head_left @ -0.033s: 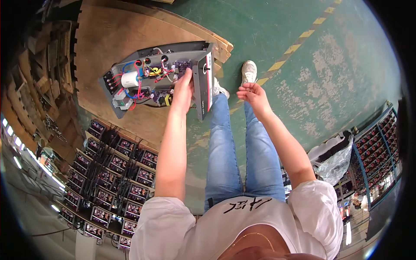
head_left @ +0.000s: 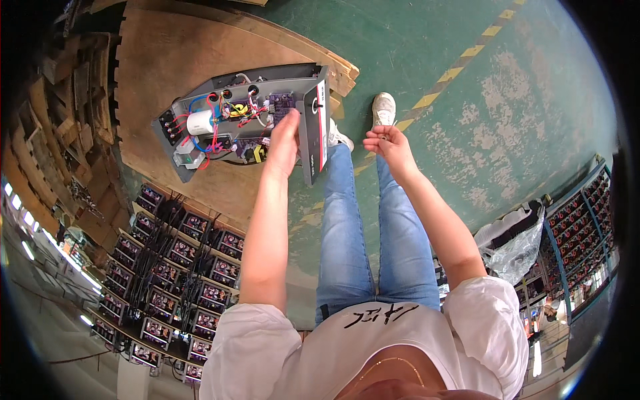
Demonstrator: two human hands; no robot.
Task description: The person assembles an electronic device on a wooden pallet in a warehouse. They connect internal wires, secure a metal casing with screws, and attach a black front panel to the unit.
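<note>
The left hand (head_left: 283, 137) is reaching into an open grey metal box (head_left: 200, 93) full of coloured wires and a white cylinder (head_left: 199, 123), which is lying on a wooden board (head_left: 167, 53). The right hand (head_left: 390, 143) is hovering apart from it, fingers curled together above a white shoe (head_left: 383, 109) on the green floor (head_left: 520, 100). Rows of similar units (head_left: 173, 267) are sitting below the board.

Bright, even light fills the scene, and shadows are soft and faint. Bright strip lamps glare along the lower left rim. The fisheye lens bends straight lines hard toward the edges, and a black border rings the picture. The centre is sharp; the rim is slightly smeared.
</note>
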